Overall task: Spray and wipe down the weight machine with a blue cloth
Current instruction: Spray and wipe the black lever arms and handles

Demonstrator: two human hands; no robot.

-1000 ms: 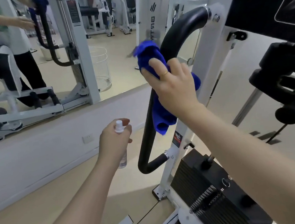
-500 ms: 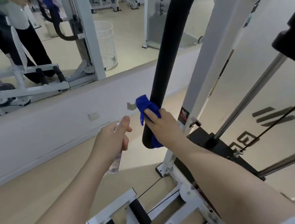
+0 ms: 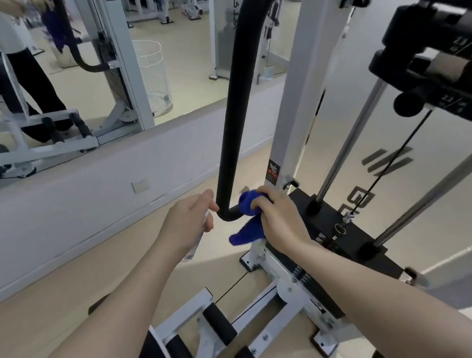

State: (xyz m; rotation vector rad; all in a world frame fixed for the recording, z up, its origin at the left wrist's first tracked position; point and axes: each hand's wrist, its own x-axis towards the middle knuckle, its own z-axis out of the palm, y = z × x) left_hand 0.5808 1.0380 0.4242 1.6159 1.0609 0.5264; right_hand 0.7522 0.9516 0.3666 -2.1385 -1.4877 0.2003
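Now our right hand [image 3: 279, 218] grips the blue cloth [image 3: 248, 218] around the black bar [image 3: 236, 103] at its bottom bend, at 3 o'clock of our left hand [image 3: 188, 225], which holds the spray bottle [image 3: 196, 242]. We should wrap fully and twist round the curve.

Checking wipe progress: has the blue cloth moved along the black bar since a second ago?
Yes. The blue cloth has gone down the black bar, from near the top bend to the bottom bend beside the weight stack.
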